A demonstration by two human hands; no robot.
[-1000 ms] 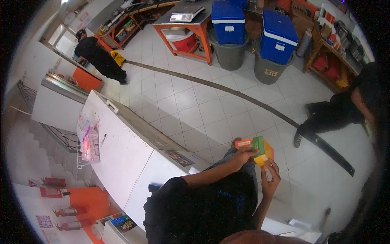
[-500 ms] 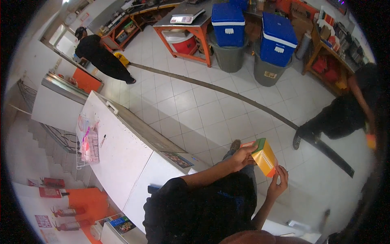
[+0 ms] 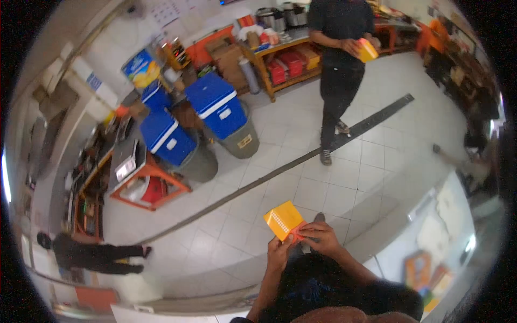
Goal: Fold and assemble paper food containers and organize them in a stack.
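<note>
In front of my body I hold a yellow cardboard box [image 3: 284,218] with orange flaps and a row of white marks on one face. My left hand [image 3: 278,254] is closed on its lower edge. My right hand [image 3: 321,237] pinches the orange end flaps from the right. Both sets of fingertips meet at that orange end, partly covering it. Whether anything is inside the box cannot be seen.
Ahead stands a person [image 3: 344,59] holding a similar yellow box [image 3: 368,51]; another person [image 3: 97,253] is far left. Blue coolers [image 3: 218,105] sit on grey bins [image 3: 242,140]. A long dark strip [image 3: 285,172] crosses the tiled floor. A blurred white surface [image 3: 388,253] lies right.
My view has swung to the right. My right hand has come to the box's orange end beside my left, and the box has turned. The person ahead is now fully in view.
</note>
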